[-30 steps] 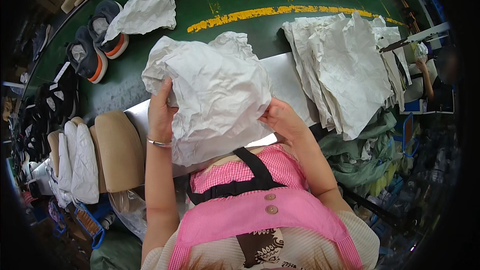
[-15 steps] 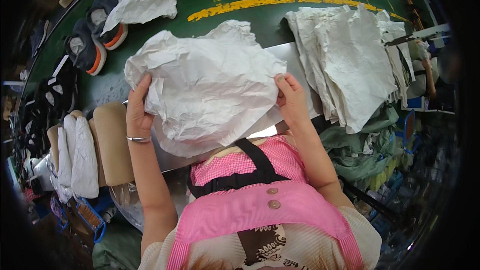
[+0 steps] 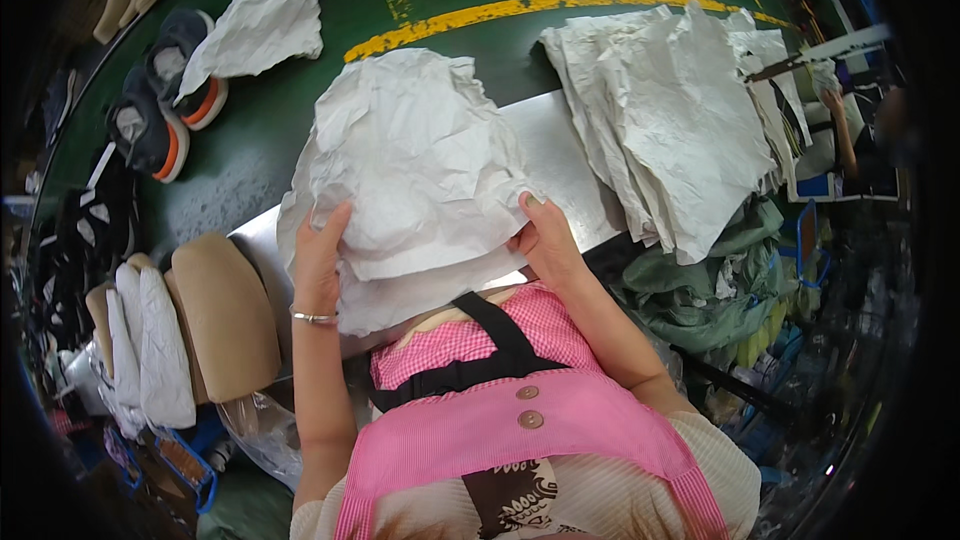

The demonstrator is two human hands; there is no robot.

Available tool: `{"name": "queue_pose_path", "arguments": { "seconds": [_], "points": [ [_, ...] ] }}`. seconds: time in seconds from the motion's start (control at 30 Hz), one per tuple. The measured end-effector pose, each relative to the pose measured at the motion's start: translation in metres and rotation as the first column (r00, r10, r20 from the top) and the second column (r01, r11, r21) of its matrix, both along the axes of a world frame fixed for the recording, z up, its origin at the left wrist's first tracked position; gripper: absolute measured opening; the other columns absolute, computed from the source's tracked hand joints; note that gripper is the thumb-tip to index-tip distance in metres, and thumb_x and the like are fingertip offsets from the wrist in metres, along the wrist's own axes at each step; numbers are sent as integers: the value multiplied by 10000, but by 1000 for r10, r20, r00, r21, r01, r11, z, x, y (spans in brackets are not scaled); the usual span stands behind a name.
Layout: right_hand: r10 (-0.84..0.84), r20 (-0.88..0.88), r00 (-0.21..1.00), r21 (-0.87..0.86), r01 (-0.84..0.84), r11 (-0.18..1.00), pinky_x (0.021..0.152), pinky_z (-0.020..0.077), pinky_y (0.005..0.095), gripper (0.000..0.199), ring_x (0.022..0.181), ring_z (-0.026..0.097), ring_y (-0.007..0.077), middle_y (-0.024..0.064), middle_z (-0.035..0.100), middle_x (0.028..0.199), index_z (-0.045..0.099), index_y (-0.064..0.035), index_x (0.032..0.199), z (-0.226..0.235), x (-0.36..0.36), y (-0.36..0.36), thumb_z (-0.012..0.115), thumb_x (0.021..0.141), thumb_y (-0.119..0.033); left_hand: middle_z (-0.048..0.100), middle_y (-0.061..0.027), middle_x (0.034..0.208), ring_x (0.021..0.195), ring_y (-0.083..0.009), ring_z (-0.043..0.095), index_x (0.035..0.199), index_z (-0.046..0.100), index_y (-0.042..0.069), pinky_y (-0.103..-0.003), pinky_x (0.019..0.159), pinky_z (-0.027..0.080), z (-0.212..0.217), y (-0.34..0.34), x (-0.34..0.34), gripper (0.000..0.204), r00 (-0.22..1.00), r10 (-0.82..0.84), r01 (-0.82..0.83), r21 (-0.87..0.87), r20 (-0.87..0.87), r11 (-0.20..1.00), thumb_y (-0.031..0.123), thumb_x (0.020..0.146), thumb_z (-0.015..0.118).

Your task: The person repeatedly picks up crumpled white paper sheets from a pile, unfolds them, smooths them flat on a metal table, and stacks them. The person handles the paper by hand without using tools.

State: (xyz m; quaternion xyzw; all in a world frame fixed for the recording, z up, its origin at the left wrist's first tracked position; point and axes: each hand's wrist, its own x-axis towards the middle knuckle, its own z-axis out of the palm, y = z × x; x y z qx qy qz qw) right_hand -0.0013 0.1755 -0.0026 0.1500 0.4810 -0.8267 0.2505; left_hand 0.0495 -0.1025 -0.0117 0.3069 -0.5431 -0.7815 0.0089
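Observation:
A crumpled white paper sheet (image 3: pixel 415 155) is stretched between my two hands, close in front of my body. At its left edge my left hand (image 3: pixel 322 255) is closed, thumb on top and fingers underneath. My right hand (image 3: pixel 547 245) pinches the near right edge, its fingertips partly under the paper. The near part of the sheet is folded, with a second layer showing below it. Beneath lies a shiny metal plate (image 3: pixel 565 135), largely hidden by the paper. To the right of my right hand, a thick pile of similar creased white sheets (image 3: pixel 665 125) rests partly on the plate.
On the green surface (image 3: pixel 440 5), another white sheet (image 3: pixel 265 20) overlaps dark sneakers (image 3: pixel 140 130) with orange-and-white soles. Tan rounded pads (image 3: pixel 225 315) and white-wrapped pieces (image 3: pixel 165 350) stand at left. A green plastic bag (image 3: pixel 700 290) sits at right. Another person's arm (image 3: pixel 843 135) shows far right.
The sheet has been drawn nearer and held less wide. My hands have come closer together and lower, the left one moving right. The sheet's far part now lies flatter.

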Motion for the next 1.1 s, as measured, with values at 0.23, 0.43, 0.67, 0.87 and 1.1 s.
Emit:
{"name": "queue_pose_path", "arguments": {
  "seconds": [0.23,0.43,0.67,0.87,1.1],
  "points": [
    [10,-81,997,301,15,953,616,514,232,271,713,628,83,26,678,879,658,-31,1144,-16,-1,11,650,957,-226,635,-98,1246,1085,-191,617,1282,592,1,-331,945,504,0,-22,9,375,954,290,-295,-79,-73,952,215,978,642],
    [240,-181,954,594,-89,800,504,502,244,271,552,619,83,39,669,760,675,-33,1115,-6,20,39,642,954,-248,547,-134,1293,1134,-214,555,1326,470,-39,-359,969,471,5,-31,60,417,975,220,-210,-258,9,943,155,985,612],
    [324,-225,919,710,-73,700,502,510,307,204,533,651,153,102,647,676,627,-26,1026,-4,32,58,622,949,-215,455,-214,1355,1182,-374,515,1408,468,30,-384,996,447,51,-13,67,509,986,69,145,-986,150,81,115,926,608],
    [567,-194,801,934,-26,357,759,544,441,296,835,692,360,198,683,904,581,-52,1152,0,30,70,615,924,-238,344,-163,1550,1418,-357,339,1504,367,42,-474,1155,276,60,50,-17,641,867,-478,112,-990,140,-87,239,937,593],
    [600,-739,307,653,548,523,921,506,435,452,1075,602,359,165,621,1180,570,-44,1258,12,-2,12,669,834,-164,247,-102,1630,1518,-320,160,1554,266,54,-512,1222,75,-49,61,-24,687,865,-378,180,-907,329,-380,401,988,442]
  ]
}}
